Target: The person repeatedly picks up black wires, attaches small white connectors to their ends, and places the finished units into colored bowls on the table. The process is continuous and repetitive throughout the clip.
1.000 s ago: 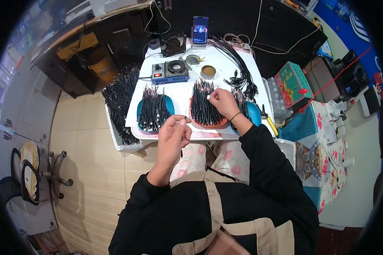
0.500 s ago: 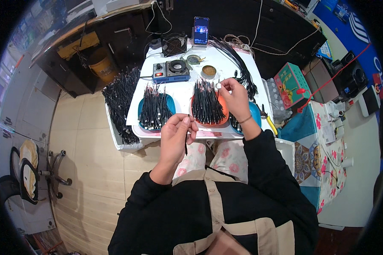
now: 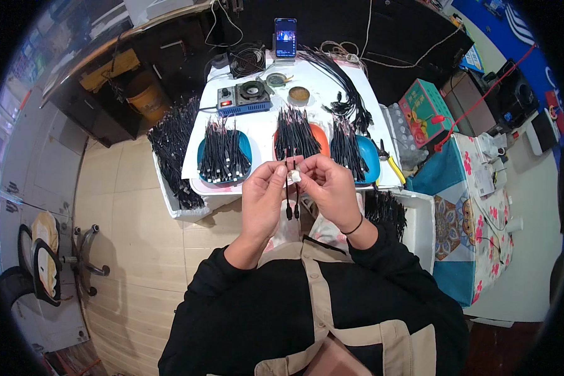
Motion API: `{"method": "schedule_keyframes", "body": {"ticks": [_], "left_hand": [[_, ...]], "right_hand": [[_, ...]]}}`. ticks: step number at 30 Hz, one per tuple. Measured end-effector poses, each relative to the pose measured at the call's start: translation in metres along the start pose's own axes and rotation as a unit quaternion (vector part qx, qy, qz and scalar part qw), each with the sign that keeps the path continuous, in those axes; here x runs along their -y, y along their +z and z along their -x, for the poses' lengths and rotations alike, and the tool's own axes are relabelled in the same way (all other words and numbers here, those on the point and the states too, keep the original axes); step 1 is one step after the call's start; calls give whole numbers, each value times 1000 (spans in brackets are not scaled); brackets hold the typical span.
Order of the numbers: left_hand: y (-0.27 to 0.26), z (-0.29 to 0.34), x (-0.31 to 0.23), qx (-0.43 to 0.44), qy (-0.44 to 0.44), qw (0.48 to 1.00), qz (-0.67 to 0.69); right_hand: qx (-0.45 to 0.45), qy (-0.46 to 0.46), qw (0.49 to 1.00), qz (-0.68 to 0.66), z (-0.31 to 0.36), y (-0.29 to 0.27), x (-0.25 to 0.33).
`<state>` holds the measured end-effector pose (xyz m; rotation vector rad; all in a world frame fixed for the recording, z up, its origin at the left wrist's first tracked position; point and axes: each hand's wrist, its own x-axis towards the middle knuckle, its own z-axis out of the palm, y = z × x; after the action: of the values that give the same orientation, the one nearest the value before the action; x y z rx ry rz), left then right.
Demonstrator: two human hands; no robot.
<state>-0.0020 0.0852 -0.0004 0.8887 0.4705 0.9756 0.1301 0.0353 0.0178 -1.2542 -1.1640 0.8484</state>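
Close together in front of my chest, both hands work over the near edge of the white table. My left hand (image 3: 263,195) pinches a short black cable (image 3: 289,211) that hangs upright, its plug end down. My right hand (image 3: 331,191) pinches a second black cable (image 3: 296,212) beside it. A small white piece (image 3: 294,176) shows between the fingers of my right hand; its kind is too small to tell. Thin wire ends point up above the fingertips. Just beyond stands an orange tray (image 3: 323,139) heaped with similar black cables.
Cables also fill a left blue tray (image 3: 248,145) and a right blue tray (image 3: 371,156). Behind are a blue solder pot (image 3: 244,99), a round tin (image 3: 299,94) and a phone (image 3: 286,39). Yellow-handled pliers (image 3: 395,170) lie right. Foam boxes (image 3: 188,214) with cables flank the table.
My right hand has come back from the orange tray toward me, bringing a cable and the white piece beside my left hand's cable. The whole view has shifted slightly.
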Motion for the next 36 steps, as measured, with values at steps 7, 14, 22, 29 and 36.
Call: {"method": "schedule_keyframes", "body": {"ticks": [7, 14, 22, 29, 36], "left_hand": [[6, 6, 3, 4, -22, 999, 40], [10, 7, 14, -20, -18, 997, 79], [10, 6, 22, -36, 102, 989, -101], [6, 10, 23, -12, 82, 990, -110], [4, 13, 17, 49, -61, 996, 46]], "right_hand": [[-91, -162, 962, 199, 13, 6, -1], [-82, -72, 988, 110, 17, 6, -17], [-31, 3, 999, 13, 8, -17, -3], [-16, -49, 999, -4, 4, -16, -6], [-20, -145, 978, -149, 13, -11, -35]]}}
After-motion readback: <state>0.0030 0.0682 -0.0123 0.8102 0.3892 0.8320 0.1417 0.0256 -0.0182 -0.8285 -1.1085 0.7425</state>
